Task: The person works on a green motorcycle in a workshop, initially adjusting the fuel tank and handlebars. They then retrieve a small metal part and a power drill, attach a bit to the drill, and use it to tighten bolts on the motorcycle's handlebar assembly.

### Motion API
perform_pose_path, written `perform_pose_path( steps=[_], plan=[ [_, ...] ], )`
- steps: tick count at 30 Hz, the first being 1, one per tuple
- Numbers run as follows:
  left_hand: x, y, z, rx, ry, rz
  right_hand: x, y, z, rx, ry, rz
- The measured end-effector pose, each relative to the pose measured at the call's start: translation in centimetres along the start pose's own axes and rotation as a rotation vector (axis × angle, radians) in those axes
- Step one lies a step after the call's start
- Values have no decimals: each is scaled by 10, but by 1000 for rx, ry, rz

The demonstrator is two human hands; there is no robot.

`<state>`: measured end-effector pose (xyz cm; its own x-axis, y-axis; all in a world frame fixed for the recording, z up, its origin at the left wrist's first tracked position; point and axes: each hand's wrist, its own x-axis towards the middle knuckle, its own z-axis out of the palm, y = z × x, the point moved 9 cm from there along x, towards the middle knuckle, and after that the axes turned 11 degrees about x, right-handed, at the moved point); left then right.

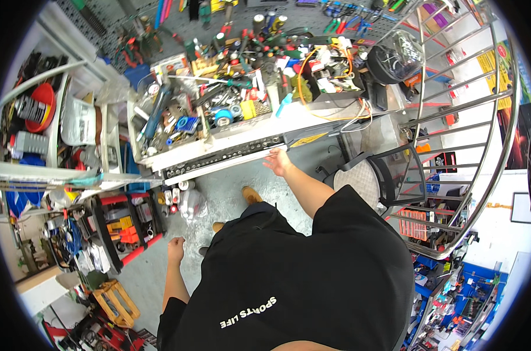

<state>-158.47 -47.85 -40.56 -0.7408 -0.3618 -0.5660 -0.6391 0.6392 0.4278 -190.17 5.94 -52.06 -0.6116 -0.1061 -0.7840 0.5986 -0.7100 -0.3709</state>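
My right hand (277, 162) is at the front edge of a partly pulled-out drawer (221, 161) under the workbench, its fingers spread at the drawer's right end. Rows of sockets lie in the drawer. Whether the fingertips touch the edge is hard to tell. My left hand (176, 249) hangs low over the floor at my side, fingers curled, with no object visible in it. On the bench top above the drawer lie a cluttered tray of hand tools, a roll of blue tape (223, 117), a light-blue bottle (284, 105) and an orange cable (301, 87).
A mesh-backed office chair (357, 180) stands to the right, beside a curved metal railing (476, 175). Loaded shelves (54, 127) and a red-and-black cart (136, 254) are on the left. A plastic bag (192, 204) and cans sit on the floor below the drawer's left end.
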Motion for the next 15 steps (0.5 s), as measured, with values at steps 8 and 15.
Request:
perform_pose_path(
  steps=[8, 15],
  plan=[
    [25, 79, 32, -82, 22, 138, -43, -17, 26, -584, -84, 36],
    [48, 136, 79, -114, -137, 277, -110, -37, 23, -1257, -272, 57]
  ],
)
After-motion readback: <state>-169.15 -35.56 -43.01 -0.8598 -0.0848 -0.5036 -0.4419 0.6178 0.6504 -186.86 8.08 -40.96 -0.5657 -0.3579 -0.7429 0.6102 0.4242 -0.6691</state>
